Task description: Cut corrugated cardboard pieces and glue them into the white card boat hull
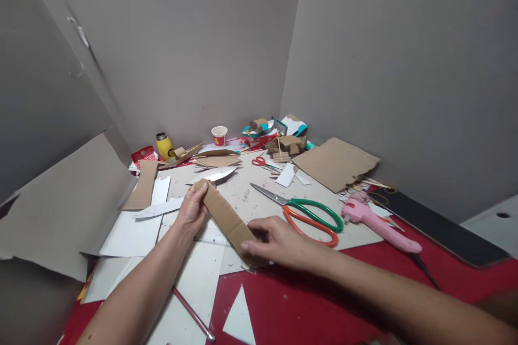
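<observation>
A long strip of brown cardboard (226, 218) is held between both hands, slanting from upper left to lower right. At its upper end my left hand (195, 206) pinches it, thumb on top. Around the lower end my right hand (269, 238) is closed, with the thumb pressed on the strip's face. Large scissors (289, 204) with one green and one orange handle lie just right of the strip, blades pointing up and left. Under the hands lies a pale board (234, 191) strewn with small scraps.
On the right rest a pink hot glue gun (376, 221), a dark flat panel (441, 226) and a cardboard sheet (335, 163). Farther back are red scissors (263, 161), a paper cup (219, 136) and a yellow bottle (164, 145). A white paper triangle (240, 318) lies in front on red cloth.
</observation>
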Demonstrator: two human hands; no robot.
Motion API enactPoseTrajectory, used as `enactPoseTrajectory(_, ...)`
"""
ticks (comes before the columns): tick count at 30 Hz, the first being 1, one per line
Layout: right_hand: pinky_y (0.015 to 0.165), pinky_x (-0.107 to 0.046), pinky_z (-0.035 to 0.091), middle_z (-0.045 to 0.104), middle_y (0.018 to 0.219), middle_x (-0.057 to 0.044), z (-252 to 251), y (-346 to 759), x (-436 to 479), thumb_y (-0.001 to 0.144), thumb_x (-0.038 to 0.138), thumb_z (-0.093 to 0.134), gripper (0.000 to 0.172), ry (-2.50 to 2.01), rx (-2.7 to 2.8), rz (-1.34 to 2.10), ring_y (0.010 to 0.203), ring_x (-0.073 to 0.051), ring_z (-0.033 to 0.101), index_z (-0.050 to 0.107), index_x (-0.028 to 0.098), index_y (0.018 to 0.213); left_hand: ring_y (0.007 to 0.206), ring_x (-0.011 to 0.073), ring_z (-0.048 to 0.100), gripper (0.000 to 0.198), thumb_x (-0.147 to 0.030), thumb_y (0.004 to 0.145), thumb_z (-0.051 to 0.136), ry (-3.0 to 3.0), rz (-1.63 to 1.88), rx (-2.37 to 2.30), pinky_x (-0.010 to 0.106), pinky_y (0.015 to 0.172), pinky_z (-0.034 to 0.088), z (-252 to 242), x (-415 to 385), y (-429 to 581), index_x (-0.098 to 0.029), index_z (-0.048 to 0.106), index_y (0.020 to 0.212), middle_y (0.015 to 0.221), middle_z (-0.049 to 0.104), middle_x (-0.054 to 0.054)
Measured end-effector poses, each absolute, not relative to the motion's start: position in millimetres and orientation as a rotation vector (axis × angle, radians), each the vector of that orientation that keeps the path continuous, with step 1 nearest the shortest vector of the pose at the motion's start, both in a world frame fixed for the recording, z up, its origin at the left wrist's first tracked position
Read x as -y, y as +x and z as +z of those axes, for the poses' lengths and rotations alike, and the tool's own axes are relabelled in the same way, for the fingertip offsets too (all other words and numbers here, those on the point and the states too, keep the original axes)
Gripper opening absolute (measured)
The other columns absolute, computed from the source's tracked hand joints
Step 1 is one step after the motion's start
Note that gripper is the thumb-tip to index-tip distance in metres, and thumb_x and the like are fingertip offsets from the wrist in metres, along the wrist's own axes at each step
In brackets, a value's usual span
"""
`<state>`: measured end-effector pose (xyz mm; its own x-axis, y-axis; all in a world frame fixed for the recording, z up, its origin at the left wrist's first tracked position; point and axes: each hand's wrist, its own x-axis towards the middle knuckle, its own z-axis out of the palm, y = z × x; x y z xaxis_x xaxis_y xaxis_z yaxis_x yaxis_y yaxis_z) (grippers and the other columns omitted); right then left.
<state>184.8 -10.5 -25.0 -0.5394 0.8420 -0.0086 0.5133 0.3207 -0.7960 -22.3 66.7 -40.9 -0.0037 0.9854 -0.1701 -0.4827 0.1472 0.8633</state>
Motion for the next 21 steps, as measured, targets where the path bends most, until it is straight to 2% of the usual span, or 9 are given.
enactPoseTrajectory(2, 0.050, -0.021, 0.033, 0.050, 0.059, 0.003, -33, 181, 6, 0.084, 0.034, 0.052, 0.026, -1.146, 2.116, 1.162, 0.055, -0.011, 0.044, 0.057, 0.015, 0.067, 0.099, 0.0225, 0.061, 0.034, -0.032, 0.089, 0.057, 0.700, 1.304, -0.923, 0.044, 0.082, 0.052, -42, -67, -22, -0.017, 0.055, 0.120, 0.120, 0.059, 0.009)
enactPoseTrajectory(5, 0.048, -0.021, 0.032, 0.043, 0.056, 0.004, -38, 186, -2, 0.085, 0.034, 0.047, 0.028, -1.162, 1.982, 1.099, 0.052, -0.010, 0.041, 0.047, 0.018, 0.061, 0.098, 0.0219, 0.061, 0.034, -0.032, 0.089, 0.057, 0.711, 1.278, -0.904, 0.043, 0.080, 0.053, -45, -68, -26, -0.017, 0.055, 0.119, 0.119, 0.059, 0.009)
enactPoseTrajectory(10, 0.050, -0.024, 0.034, 0.044, 0.055, 0.003, -31, 204, -12, 0.087, 0.034, 0.044, 0.032, -1.246, 1.836, 0.720, 0.053, -0.012, 0.043, 0.043, 0.020, 0.059, 0.074, 0.0138, 0.066, 0.024, -0.033, 0.090, 0.056, 0.766, 1.216, -0.855, 0.028, 0.069, 0.055, -41, -69, -32, -0.013, 0.063, 0.101, 0.088, 0.068, 0.006)
enactPoseTrajectory(12, 0.053, -0.025, 0.036, 0.047, 0.056, 0.001, -30, 209, -13, 0.089, 0.033, 0.044, 0.033, -1.227, 1.849, 0.529, 0.054, -0.013, 0.044, 0.046, 0.020, 0.059, 0.072, 0.0143, 0.068, 0.025, -0.033, 0.087, 0.060, 0.807, 1.171, -0.831, 0.025, 0.067, 0.055, -36, -65, -29, -0.013, 0.065, 0.100, 0.086, 0.071, 0.008)
enactPoseTrajectory(14, 0.058, -0.027, 0.040, 0.054, 0.063, -0.002, -31, 211, -13, 0.091, 0.029, 0.043, 0.028, -1.177, 1.894, 0.355, 0.060, -0.015, 0.050, 0.056, 0.019, 0.069, 0.076, 0.0188, 0.070, 0.032, -0.034, 0.082, 0.066, 0.853, 1.102, -0.811, 0.028, 0.066, 0.057, -29, -56, -21, -0.012, 0.065, 0.105, 0.095, 0.072, 0.013)
enactPoseTrajectory(16, 0.066, -0.029, 0.045, 0.062, 0.076, -0.007, -35, 212, -12, 0.093, 0.024, 0.042, 0.023, -1.105, 1.953, 0.196, 0.071, -0.018, 0.057, 0.064, 0.016, 0.090, 0.081, 0.0233, 0.071, 0.041, -0.034, 0.077, 0.072, 0.893, 1.034, -0.799, 0.032, 0.068, 0.057, -24, -44, -10, -0.011, 0.064, 0.110, 0.103, 0.071, 0.017)
enactPoseTrajectory(18, 0.073, -0.032, 0.047, 0.066, 0.091, -0.011, -39, 211, -10, 0.093, 0.019, 0.043, 0.026, -1.037, 2.018, 0.060, 0.083, -0.021, 0.060, 0.062, 0.014, 0.110, 0.084, 0.0250, 0.071, 0.044, -0.034, 0.074, 0.075, 0.915, 0.991, -0.794, 0.034, 0.070, 0.057, -21, -31, 3, -0.013, 0.064, 0.111, 0.105, 0.071, 0.018)
enactPoseTrajectory(21, 0.076, -0.035, 0.049, 0.065, 0.099, -0.013, -43, 207, -5, 0.091, 0.015, 0.046, 0.027, -0.964, 2.110, -0.069, 0.089, -0.023, 0.058, 0.062, 0.014, 0.113, 0.084, 0.0228, 0.070, 0.033, -0.035, 0.076, 0.073, 0.921, 0.972, -0.802, 0.032, 0.071, 0.057, -23, -17, 18, -0.012, 0.068, 0.100, 0.102, 0.071, 0.015)
